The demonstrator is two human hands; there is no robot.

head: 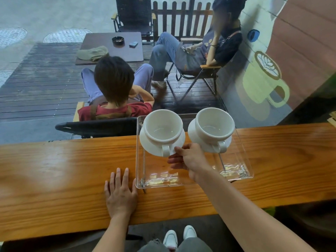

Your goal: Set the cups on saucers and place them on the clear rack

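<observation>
Two white cups sit on white saucers on top of the clear rack, which stands on the wooden counter. The left cup rests on its saucer, handle toward me. The right cup rests on its saucer, handle also toward me. My right hand reaches over the rack, thumb and fingers pinching the near rim of the left saucer beside the cup handle. My left hand lies flat on the counter, fingers spread, just left of the rack's near corner.
The long wooden counter runs left to right against a window. Beyond the glass, two people sit on folding chairs by a small dark table on a wooden deck. My shoes show below the counter edge.
</observation>
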